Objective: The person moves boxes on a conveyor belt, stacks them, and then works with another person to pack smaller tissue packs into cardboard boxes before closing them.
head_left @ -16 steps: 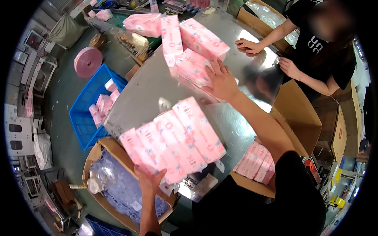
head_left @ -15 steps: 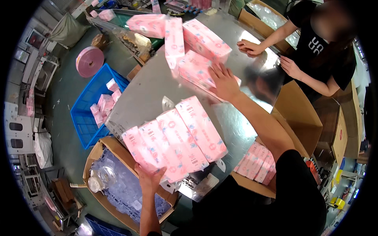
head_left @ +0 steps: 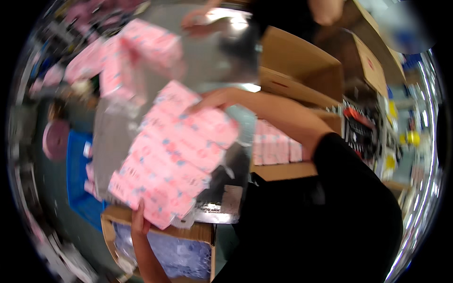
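Observation:
Several pink-and-white tissue packs [head_left: 172, 148] with floral print lie side by side in a row over the metal table. My left hand [head_left: 140, 220] grips the near-left end of the row, thumb on top and the other fingers mostly hidden. At the opposite end, my right hand [head_left: 214, 100] is closed against the outermost pack, fingers over its edge. The row is held between both hands. Farther off, more pink packs [head_left: 118, 70] lie loosely on the table. The picture is blurred by motion.
An open carton [head_left: 283, 172] with pink packs is at my right, beside another open carton [head_left: 302, 54]. Below my left hand stands a carton of clear plastic bags [head_left: 174, 257]. A blue crate [head_left: 78, 174] is on the floor left. Another person's hand [head_left: 198, 22] rests across the table [head_left: 108, 141].
The view has swung to the right. My right hand has left the loose far pack and now holds the far end of the row. My left hand stays at the near end.

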Motion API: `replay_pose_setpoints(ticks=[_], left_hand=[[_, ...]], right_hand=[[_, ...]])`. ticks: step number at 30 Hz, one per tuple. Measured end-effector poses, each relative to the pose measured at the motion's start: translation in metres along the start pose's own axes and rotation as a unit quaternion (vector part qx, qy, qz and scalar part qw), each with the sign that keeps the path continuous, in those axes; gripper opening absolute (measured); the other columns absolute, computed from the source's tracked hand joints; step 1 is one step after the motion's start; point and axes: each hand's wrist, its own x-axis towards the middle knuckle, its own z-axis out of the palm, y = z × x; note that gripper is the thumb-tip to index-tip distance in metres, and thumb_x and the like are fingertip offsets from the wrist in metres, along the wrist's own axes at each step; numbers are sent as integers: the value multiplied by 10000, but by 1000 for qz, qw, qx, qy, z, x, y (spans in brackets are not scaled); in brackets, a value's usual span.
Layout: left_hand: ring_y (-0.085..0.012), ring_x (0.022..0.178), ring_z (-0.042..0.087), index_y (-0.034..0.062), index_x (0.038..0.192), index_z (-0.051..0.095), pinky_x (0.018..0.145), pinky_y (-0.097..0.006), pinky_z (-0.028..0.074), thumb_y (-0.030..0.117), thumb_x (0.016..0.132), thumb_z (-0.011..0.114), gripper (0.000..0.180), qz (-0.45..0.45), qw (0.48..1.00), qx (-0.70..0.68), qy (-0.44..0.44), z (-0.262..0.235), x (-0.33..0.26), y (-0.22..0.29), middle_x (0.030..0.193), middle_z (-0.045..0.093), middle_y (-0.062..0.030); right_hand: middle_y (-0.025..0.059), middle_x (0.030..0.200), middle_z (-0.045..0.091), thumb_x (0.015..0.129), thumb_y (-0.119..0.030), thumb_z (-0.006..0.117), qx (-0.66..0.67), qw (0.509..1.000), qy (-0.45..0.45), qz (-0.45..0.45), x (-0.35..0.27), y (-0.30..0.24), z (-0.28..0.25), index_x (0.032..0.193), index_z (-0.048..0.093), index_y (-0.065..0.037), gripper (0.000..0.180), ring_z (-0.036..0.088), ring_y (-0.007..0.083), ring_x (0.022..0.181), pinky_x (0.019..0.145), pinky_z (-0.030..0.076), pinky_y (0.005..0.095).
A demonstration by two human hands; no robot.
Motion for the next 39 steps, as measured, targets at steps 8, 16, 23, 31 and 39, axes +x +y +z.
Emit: replay_pose_setpoints(ticks=[8,16,23,31,39], left_hand=[[-341,1205,498,3,1418,354,971,-512,450,235,904,625,625,-15,996,79,35,9,-21,-6,1362,470,-184],[-263,1244,486,-23,1423,326,993,-420,454,160,774,749,796,169,945,203,-193,205,-88,48,1392,439,-156],[-230,1069,561,-49,1300,478,904,-381,503,59,647,837,753,171,857,414,-254,340,5,-93,1203,569,-122],[-366,1322,370,-11,1450,212,1055,-467,339,211,662,874,1052,287,862,411,-81,397,20,-200,1489,290,-220],[-413,1349,310,124,1392,428,1041,-641,244,573,608,781,970,508,334,777,-161,493,5,-147,1501,319,-164]], right_hand=[[210,1285,571,702,-541,731,-91,940,284,-168,-100,74,58,1411,388,-22,943,556,324,1174,993,426,386],[174,1163,622,671,-404,845,-51,851,480,-207,-357,186,129,1300,485,13,836,606,290,1078,961,467,399],[119,1327,530,619,-219,896,129,766,561,-287,-439,382,120,1400,366,17,973,524,214,1203,1013,432,380],[313,1447,286,665,-179,823,-123,635,755,-107,-375,438,101,1423,165,116,1046,301,452,1354,1098,326,437],[166,1469,339,623,-513,810,-461,658,590,-82,-360,384,62,1400,434,-283,893,296,516,1319,1004,293,641]])
